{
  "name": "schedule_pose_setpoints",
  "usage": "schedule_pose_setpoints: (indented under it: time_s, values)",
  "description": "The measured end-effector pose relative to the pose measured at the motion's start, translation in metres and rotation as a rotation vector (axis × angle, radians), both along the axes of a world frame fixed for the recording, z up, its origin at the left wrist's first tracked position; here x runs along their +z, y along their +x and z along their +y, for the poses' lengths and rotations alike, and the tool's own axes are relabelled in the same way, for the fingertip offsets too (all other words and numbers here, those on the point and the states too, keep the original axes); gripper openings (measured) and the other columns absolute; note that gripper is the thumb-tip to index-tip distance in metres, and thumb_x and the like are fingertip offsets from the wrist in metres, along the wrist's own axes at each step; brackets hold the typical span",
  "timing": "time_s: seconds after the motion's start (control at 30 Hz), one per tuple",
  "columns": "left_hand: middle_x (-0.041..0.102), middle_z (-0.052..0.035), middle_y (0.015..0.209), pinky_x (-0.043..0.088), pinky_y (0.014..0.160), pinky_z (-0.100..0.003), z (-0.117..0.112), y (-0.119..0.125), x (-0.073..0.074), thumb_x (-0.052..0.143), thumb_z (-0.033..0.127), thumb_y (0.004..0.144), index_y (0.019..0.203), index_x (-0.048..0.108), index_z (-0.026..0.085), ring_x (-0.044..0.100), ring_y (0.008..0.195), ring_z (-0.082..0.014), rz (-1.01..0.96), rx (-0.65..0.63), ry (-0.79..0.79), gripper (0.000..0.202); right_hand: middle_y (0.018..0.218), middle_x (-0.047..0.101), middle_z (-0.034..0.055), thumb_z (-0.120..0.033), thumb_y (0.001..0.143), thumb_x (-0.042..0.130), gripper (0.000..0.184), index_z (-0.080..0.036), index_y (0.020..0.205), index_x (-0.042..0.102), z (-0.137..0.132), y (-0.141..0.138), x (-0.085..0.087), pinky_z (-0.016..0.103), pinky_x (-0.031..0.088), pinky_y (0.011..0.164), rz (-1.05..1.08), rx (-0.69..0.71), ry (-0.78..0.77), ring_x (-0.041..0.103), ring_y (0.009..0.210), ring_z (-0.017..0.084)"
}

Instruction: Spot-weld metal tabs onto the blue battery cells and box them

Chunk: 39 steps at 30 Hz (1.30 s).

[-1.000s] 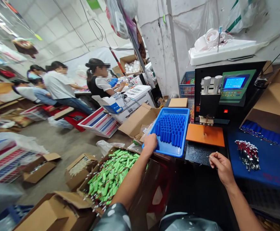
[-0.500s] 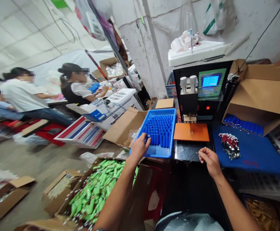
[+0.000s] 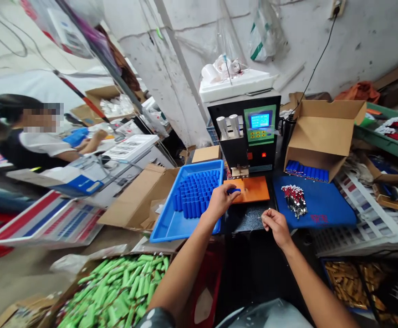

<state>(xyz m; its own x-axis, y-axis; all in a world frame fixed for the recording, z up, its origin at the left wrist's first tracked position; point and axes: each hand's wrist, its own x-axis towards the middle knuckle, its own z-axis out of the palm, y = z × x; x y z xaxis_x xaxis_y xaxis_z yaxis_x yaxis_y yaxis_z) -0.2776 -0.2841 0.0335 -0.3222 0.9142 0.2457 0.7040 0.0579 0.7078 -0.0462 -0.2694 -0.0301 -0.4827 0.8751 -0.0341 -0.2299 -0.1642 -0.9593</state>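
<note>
My left hand (image 3: 219,201) is closed around a blue cylindrical battery cell (image 3: 233,191), held on its side over the left part of an orange plate (image 3: 256,187). The plate lies beneath the head of a black spot-welding machine (image 3: 248,157) with a lit screen. My right hand (image 3: 277,225) is pinched above the dark worktop's front edge; what its fingertips hold is too small to make out. Left of the machine, a blue tray (image 3: 163,230) holds many upright blue cells (image 3: 194,207). Red and black wire leads (image 3: 294,200) lie on a blue mat (image 3: 335,207) at the right.
A cardboard box (image 3: 322,132) behind the mat contains a row of blue cells. Green wrapped packs (image 3: 117,287) fill a box at lower left. Another person (image 3: 42,141) works at a bench on the left. A green bin (image 3: 390,143) stands at far right.
My left hand has moved right, from the tray to the orange plate, bringing a blue cell. My right hand stays pinched near the worktop edge. The view has turned right.
</note>
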Motion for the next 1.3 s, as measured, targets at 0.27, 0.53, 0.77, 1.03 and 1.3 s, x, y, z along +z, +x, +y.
schedule_pose_setpoints:
  time_s: [0.27, 0.53, 0.77, 1.03, 1.3]
  values:
    - [0.065, -0.0109, 0.095, 0.050, 0.081, -0.033, 0.022, 0.011, 0.002, 0.058, 0.013, 0.079, 0.098, 0.070, 0.014, 0.061, 0.088, -0.0210, 0.223, -0.058, -0.025, 0.022, 0.057, 0.052, -0.0033, -0.044, 0.079, 0.069, 0.029, -0.017, 0.073, 0.058, 0.002, 0.003, -0.010, 0.023, 0.033, 0.048, 0.019, -0.006, -0.025, 0.043, 0.048, 0.010]
    - [0.061, 0.0012, 0.069, 0.039, 0.058, -0.023, 0.020, 0.014, -0.015, 0.064, 0.029, 0.076, 0.095, 0.066, 0.016, 0.053, 0.060, -0.0126, -0.133, 0.033, -0.025, 0.023, 0.056, 0.051, -0.0030, -0.043, 0.079, 0.068, 0.028, -0.018, 0.071, 0.057, 0.004, 0.003, -0.008, 0.024, 0.033, 0.048, 0.008, -0.027, -0.011, 0.043, 0.048, 0.010]
    - [0.065, -0.0011, 0.067, 0.040, 0.057, -0.022, 0.024, 0.024, -0.021, 0.068, 0.033, 0.074, 0.081, 0.069, 0.015, 0.054, 0.060, -0.0126, -0.362, -0.020, 0.050, 0.020, 0.056, 0.052, -0.0032, -0.042, 0.076, 0.068, 0.026, -0.019, 0.072, 0.058, 0.024, -0.008, 0.017, 0.024, 0.032, 0.047, 0.037, -0.120, 0.021, 0.042, 0.048, 0.010]
    - [0.071, -0.0035, 0.079, 0.047, 0.063, -0.024, 0.029, 0.028, -0.036, 0.067, 0.034, 0.078, 0.095, 0.072, 0.015, 0.062, 0.067, -0.0147, -0.491, -0.047, 0.119, 0.026, 0.063, 0.058, -0.0006, -0.040, 0.069, 0.068, 0.023, -0.018, 0.070, 0.062, 0.069, -0.048, 0.035, 0.023, 0.038, 0.049, -0.009, -0.224, 0.057, 0.049, 0.055, 0.012]
    - [0.074, -0.0063, 0.100, 0.050, 0.083, -0.028, 0.031, 0.027, -0.042, 0.065, 0.031, 0.081, 0.111, 0.071, 0.016, 0.067, 0.089, -0.0191, -0.461, -0.086, 0.188, 0.034, 0.066, 0.062, 0.0014, -0.040, 0.065, 0.065, 0.022, -0.018, 0.064, 0.062, 0.084, -0.091, 0.045, 0.027, 0.045, 0.060, -0.009, -0.168, 0.038, 0.056, 0.063, 0.016]
